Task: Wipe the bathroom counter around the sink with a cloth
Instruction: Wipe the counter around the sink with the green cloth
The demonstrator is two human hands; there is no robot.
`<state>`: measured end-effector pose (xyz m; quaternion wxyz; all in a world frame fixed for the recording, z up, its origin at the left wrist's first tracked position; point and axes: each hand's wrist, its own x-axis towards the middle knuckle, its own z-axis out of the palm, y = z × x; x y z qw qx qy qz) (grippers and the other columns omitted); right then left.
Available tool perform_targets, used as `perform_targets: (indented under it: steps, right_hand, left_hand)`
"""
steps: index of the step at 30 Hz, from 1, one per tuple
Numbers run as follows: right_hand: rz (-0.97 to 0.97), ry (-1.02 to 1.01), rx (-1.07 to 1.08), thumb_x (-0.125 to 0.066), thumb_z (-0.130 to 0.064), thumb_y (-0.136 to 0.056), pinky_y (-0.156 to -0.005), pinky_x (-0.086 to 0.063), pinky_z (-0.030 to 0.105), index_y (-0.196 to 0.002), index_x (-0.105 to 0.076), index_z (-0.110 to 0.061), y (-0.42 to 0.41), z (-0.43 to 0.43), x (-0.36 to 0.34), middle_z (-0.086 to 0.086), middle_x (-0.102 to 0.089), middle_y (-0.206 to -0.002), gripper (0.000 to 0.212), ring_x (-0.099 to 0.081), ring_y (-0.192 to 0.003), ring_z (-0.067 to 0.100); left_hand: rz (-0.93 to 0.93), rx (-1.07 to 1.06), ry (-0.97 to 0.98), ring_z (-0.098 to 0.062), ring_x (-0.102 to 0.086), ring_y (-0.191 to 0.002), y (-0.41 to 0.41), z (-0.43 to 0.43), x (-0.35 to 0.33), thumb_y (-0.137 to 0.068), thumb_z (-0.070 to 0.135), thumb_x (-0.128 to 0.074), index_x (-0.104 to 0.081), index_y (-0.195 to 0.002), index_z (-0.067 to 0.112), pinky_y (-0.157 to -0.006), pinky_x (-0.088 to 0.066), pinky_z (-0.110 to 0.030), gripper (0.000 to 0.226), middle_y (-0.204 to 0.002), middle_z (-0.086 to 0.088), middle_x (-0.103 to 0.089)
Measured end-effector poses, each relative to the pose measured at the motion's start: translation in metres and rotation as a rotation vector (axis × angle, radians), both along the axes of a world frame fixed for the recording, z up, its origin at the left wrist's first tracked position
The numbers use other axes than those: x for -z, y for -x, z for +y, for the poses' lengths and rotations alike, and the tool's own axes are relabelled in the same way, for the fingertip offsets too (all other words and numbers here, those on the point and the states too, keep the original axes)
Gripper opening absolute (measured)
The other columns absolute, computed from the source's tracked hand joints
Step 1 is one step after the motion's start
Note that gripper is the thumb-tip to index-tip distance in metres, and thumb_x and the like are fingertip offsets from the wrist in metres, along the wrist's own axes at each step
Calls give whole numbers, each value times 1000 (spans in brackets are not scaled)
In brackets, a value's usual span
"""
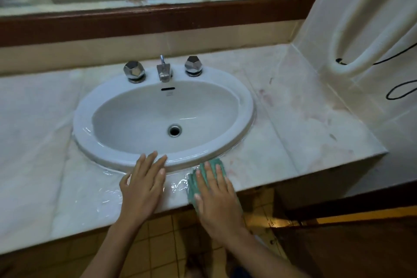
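A teal cloth [191,185] lies flat on the front edge of a pale marble desk [304,119], just in front of the white oval sink [247,106] and a little right of its middle. The right hand [216,198] presses down on the cloth with straight, spread fingers; its grip is wide, palm flat, nothing curled round the fabric. Just beside it, to the left, the left hand [143,189] rests palm down on the desk's front edge, grip also wide, its fingertips touching the sink's near rim. Between the two hands a small puddle of water [178,185] glistens, and more wet streaks run along the front edge to the left. The sink's basin holds a round metal drain [174,130]. At its far rim stand a chrome tap [163,71] and two faceted chrome knobs [134,71], one on each side. Faint pinkish stains mark the desk toward its right edge. Behind the desk's far edge hangs a wood-framed mirror [135,20]. Yellowish floor tiles [162,232] show below.
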<state>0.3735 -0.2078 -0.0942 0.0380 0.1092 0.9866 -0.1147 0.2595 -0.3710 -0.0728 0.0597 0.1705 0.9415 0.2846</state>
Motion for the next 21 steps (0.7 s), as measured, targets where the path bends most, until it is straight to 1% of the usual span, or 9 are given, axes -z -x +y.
perform_targets:
  steps: [2, 4, 8, 10, 13, 14, 16, 19, 21]
  right_hand:
    - [-26, -9, -126, -20, -44, -97, -118, -16, 44, -153, -10, -29, -16, 47, 1, -3, 0, -162, 59, 7, -148, 23]
    - [-12, -33, -69, -16, -46, -97, -118, -19, 43, -153, -10, -28, -24, 99, 0, -3, 0, -162, 60, 7, -148, 23]
    - [-46, -66, 272, -3, -51, -95, -115, -25, 51, -153, -14, -19, -18, 212, -2, 7, -9, -161, 67, -3, -148, 31]
    - [-89, -33, 490, -13, -46, -99, -117, -18, 50, -154, -10, -19, 2, 243, -6, 8, -4, -162, 62, 0, -147, 33]
    - [-51, 68, 723, -22, -38, -100, -117, -13, 50, -153, -16, -20, 31, 223, -9, 7, -6, -162, 56, -2, -147, 35]
    - [4, 65, 683, -22, -37, -99, -115, -18, 51, -152, -22, -19, 34, 205, -4, 8, -12, -161, 56, -6, -147, 36]
    - [74, 27, 422, -23, -36, -96, -111, -28, 54, -150, -29, -20, 21, 163, 1, 8, -21, -159, 56, -14, -146, 36]
    - [45, 14, 2, -24, -40, -96, -117, -10, 44, -152, -12, -34, -17, 147, -1, -6, -4, -162, 57, 3, -149, 22]
    - [71, -3, -37, -27, -42, -96, -117, -8, 40, -151, -10, -39, -26, 185, 3, -11, -2, -161, 58, 5, -148, 16]
  left_hand:
    - [-26, -36, -34, -4, -20, -144, 0, 4, 0, -86, 60, -16, -48, -133, 47, -115, -20, -46, 58, -148, 20, -35]
    - [-29, -55, -38, -6, -21, -145, -2, 6, 3, -86, 60, -17, -50, -133, 43, -115, -21, -48, 59, -150, 15, -38]
    - [20, -109, 20, -9, -20, -145, -10, 16, -1, -86, 58, -20, -52, -132, 39, -110, -26, -49, 59, -150, 13, -38]
    - [25, -149, 21, -9, -19, -146, -16, 24, -6, -86, 55, -23, -52, -131, 37, -108, -26, -49, 56, -150, 13, -38]
    - [-28, -256, -1, -10, -14, -147, -23, 44, -9, -90, 49, -34, -52, -129, 35, -108, -19, -48, 46, -152, 13, -34]
    - [-40, -299, 13, -12, -13, -147, -25, 52, -9, -93, 46, -39, -52, -129, 32, -109, -17, -48, 41, -153, 10, -33]
    - [-44, -332, 58, -18, -13, -147, -26, 74, -9, -96, 39, -46, -52, -128, 26, -110, -17, -50, 35, -153, 3, -33]
    - [-46, -207, 69, -25, -20, -145, -21, 106, -4, -93, 46, -38, -53, -129, 18, -111, -22, -50, 48, -147, -4, -42]
    - [-11, -165, 108, -32, -34, -137, -12, 119, -2, -87, 49, -30, -57, -125, 13, -108, -29, -51, 59, -134, -11, -54]
